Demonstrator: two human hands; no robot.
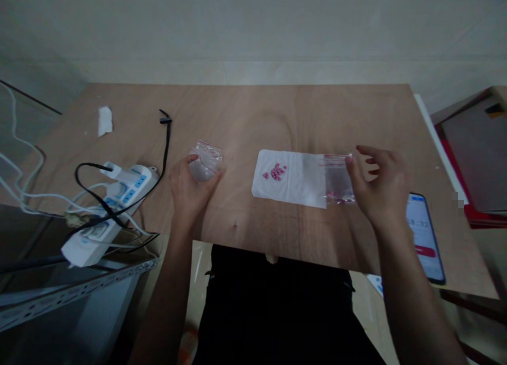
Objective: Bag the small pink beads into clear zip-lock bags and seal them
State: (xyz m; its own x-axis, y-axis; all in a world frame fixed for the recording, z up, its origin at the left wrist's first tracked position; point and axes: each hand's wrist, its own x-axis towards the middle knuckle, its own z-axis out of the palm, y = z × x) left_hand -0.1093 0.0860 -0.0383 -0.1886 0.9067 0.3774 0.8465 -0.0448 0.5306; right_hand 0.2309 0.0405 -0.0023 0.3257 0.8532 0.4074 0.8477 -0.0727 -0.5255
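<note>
My left hand rests at the table's left half, its thumb and fingers spread around a few small clear zip bags with red lines. The index fingertip lies over the bags' left edge. My right hand is held with thumb and fingers apart, and no object shows between them. Its thumb tip is at the upper right edge of a clear zip bag, which has a few pink bits near its bottom. This bag adjoins a white sheet. Several small pink pieces lie clustered on the sheet's left half.
On the left, a white power strip carries plugs and tangled cables. A black cable end and a white scrap lie behind it. A lit phone is partly behind my right forearm. Red and grey folders stand at far right.
</note>
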